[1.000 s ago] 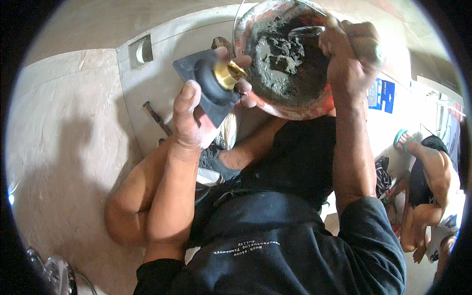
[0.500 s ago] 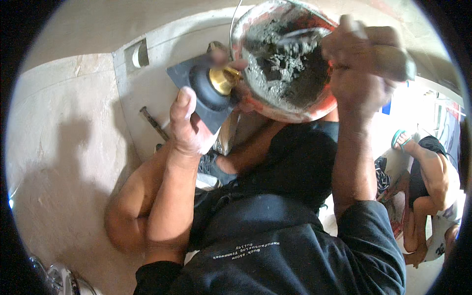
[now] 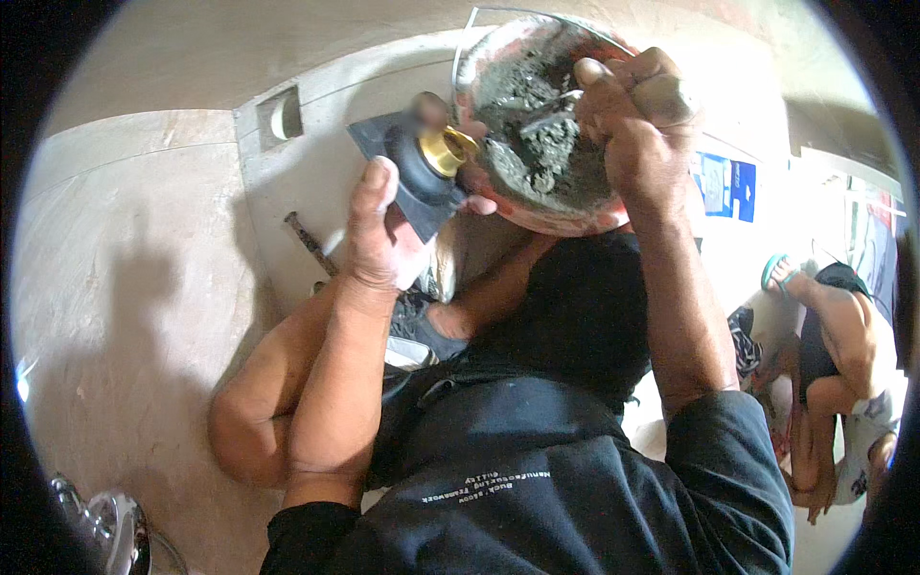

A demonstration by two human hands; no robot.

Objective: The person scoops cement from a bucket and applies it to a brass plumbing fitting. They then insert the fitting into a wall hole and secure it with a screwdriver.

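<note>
My left hand (image 3: 379, 225) is closed round a floor drain (image 3: 407, 158): a dark grey square plate with a round black body and a brass-coloured end that points toward the bucket. A reddish bucket (image 3: 565, 222) of wet grey mortar (image 3: 551, 158) stands in front of me, its wire handle raised at the far side. Over the bucket's right rim my right hand (image 3: 640, 129) grips a trowel (image 3: 551, 117). The blade dips into the mortar with a lump on or beside it. My fingers hide most of the handle.
A square recess with a round white pipe opening (image 3: 285, 117) is at the far left. A hammer-like tool (image 3: 309, 240) lies nearer. To the right are a blue-and-white package (image 3: 725, 187) and a crouching person (image 3: 843, 326). Chrome fittings (image 3: 120, 537) shine at the lower left.
My right hand has moved left and brought the trowel lower into the mortar. The floor drain has shifted slightly right with my left hand. The package by my right forearm shows more.
</note>
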